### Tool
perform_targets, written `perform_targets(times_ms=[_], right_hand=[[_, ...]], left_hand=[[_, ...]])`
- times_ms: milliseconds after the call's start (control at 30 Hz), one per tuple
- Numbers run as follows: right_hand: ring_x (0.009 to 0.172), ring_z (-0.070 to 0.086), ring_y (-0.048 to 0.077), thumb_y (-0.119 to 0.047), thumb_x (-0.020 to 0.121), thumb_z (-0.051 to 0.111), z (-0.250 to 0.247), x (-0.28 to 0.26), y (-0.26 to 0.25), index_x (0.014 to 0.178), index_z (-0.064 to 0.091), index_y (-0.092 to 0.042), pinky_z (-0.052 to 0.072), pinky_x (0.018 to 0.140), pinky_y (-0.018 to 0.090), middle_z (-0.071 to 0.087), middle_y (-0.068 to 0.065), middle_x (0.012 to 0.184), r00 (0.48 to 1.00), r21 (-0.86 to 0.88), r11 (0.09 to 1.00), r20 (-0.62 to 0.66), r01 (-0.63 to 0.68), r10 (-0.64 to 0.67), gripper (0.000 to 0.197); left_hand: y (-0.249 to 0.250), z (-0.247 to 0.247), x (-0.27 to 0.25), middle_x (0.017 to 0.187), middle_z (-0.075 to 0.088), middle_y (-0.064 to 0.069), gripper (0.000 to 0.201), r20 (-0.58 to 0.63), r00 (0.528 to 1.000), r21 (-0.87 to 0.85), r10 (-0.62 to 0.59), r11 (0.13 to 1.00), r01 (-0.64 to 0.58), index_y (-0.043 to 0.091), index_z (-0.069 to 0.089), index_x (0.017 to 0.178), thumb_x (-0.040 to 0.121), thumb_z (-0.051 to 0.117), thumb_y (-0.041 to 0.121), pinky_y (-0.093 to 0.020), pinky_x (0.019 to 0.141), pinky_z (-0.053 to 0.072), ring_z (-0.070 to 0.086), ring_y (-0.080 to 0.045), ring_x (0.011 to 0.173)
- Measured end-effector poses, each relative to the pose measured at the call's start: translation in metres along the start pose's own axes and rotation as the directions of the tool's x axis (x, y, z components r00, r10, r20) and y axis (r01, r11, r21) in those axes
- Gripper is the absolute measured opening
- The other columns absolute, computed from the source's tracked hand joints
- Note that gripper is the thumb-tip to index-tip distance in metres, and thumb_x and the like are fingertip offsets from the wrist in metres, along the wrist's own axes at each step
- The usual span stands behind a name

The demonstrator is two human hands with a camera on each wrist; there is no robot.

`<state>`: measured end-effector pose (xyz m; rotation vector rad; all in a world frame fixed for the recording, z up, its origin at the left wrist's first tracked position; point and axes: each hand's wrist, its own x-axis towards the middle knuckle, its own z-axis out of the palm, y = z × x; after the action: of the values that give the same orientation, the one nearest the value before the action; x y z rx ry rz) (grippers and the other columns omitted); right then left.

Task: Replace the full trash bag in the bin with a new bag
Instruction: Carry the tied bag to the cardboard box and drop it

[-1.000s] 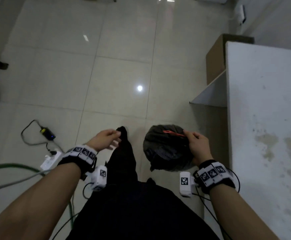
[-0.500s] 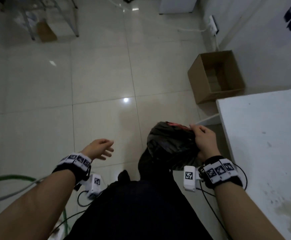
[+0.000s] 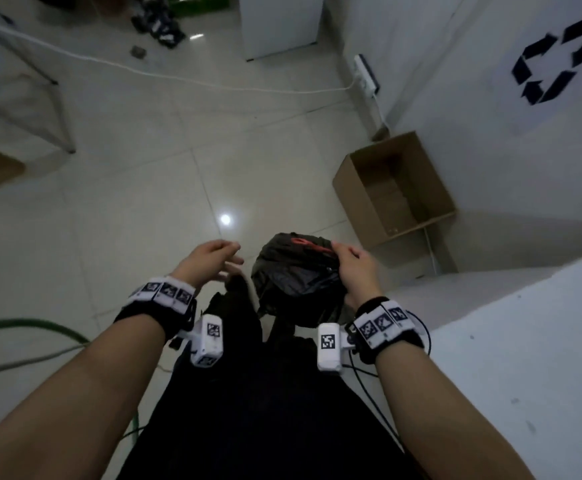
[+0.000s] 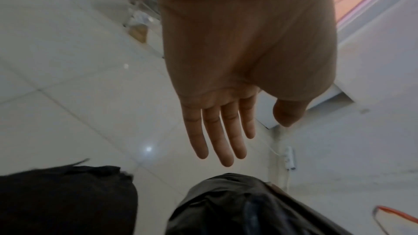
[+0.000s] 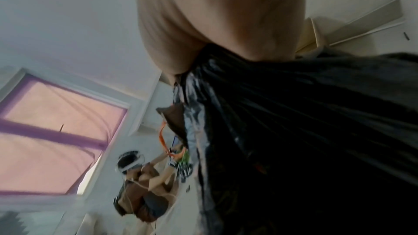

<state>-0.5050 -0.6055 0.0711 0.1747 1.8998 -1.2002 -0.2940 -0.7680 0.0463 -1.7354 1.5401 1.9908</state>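
The right hand (image 3: 353, 268) has its grip closed on the gathered top of the full black trash bag (image 3: 293, 271), held up clear of the floor (image 3: 144, 202) beside the white bench (image 3: 524, 341) — probably to carry it off by its neck. An orange drawstring (image 3: 308, 244) trails from the mouth. The left hand (image 3: 210, 259) hangs just beside the bag, fingers straight, holding nothing — free to steady it

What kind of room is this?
Probably a storeroom or workroom, not a home kitchen: a bare tiled floor, an open cardboard box, a power strip on the wall, and a recycling symbol.
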Motion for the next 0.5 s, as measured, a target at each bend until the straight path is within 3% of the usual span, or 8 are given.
perform_targets(times_ms=[100, 233, 300, 400, 500], right_hand=[[0.073, 0.067, 0.025, -0.024, 0.09, 0.07, -0.004, 0.052, -0.044, 0.071, 0.066, -0.009, 0.054, 0.065, 0.033, 0.07, 0.012, 0.073, 0.992, 0.122, 0.992, -0.12, -0.018, 0.033, 0.025], [0.079, 0.072, 0.026, -0.03, 0.088, 0.072, -0.033, 0.118, -0.095, 0.065, 0.066, -0.014, 0.057, 0.072, 0.036, 0.073, 0.013, 0.078, 0.955, 0.262, 0.965, -0.29, 0.011, 0.068, 0.03], [0.085, 0.073, 0.029, -0.035, 0.086, 0.073, -0.051, 0.15, -0.112, 0.061, 0.066, -0.017, 0.058, 0.077, 0.041, 0.074, 0.014, 0.083, 0.914, 0.311, 0.95, -0.394, 0.034, 0.096, 0.032], [0.083, 0.07, 0.031, -0.042, 0.088, 0.068, -0.077, 0.196, -0.128, 0.07, 0.06, -0.021, 0.056, 0.08, 0.04, 0.07, 0.011, 0.092, 0.836, 0.289, 0.955, -0.537, 0.06, 0.11, 0.029], [0.077, 0.06, 0.019, -0.043, 0.091, 0.064, -0.102, 0.246, -0.13, 0.075, 0.056, -0.023, 0.051, 0.079, 0.037, 0.062, 0.009, 0.091, 0.776, 0.313, 0.945, -0.618, 0.095, 0.127, 0.027]], left_hand=[[0.079, 0.035, 0.068, 0.095, 0.069, -0.011, 0.024, 0.109, 0.994, 0.044, 0.028, 0.998, -0.033, 0.01, 0.063, 0.111, 0.101, 0.053, 0.029, -0.035, 0.073, 0.051, 0.064, -0.025, 0.08], [0.147, 0.082, 0.159, 0.093, 0.069, -0.009, 0.031, 0.244, 0.97, 0.203, -0.026, 0.979, -0.024, 0.007, 0.061, 0.119, 0.1, 0.054, 0.031, -0.032, 0.069, 0.05, 0.065, -0.021, 0.073], [0.172, 0.104, 0.197, 0.098, 0.07, -0.011, 0.032, 0.278, 0.958, 0.295, -0.068, 0.955, -0.018, 0.007, 0.061, 0.12, 0.1, 0.053, 0.031, -0.034, 0.073, 0.05, 0.065, -0.022, 0.075], [0.199, 0.14, 0.248, 0.106, 0.071, -0.014, 0.032, 0.317, 0.942, 0.401, -0.108, 0.915, -0.03, 0.008, 0.063, 0.118, 0.101, 0.052, 0.032, -0.039, 0.083, 0.053, 0.066, -0.026, 0.084], [0.214, 0.179, 0.301, 0.107, 0.072, -0.012, 0.033, 0.345, 0.932, 0.417, -0.114, 0.908, -0.043, 0.007, 0.063, 0.117, 0.1, 0.053, 0.034, -0.039, 0.082, 0.054, 0.067, -0.025, 0.086]])
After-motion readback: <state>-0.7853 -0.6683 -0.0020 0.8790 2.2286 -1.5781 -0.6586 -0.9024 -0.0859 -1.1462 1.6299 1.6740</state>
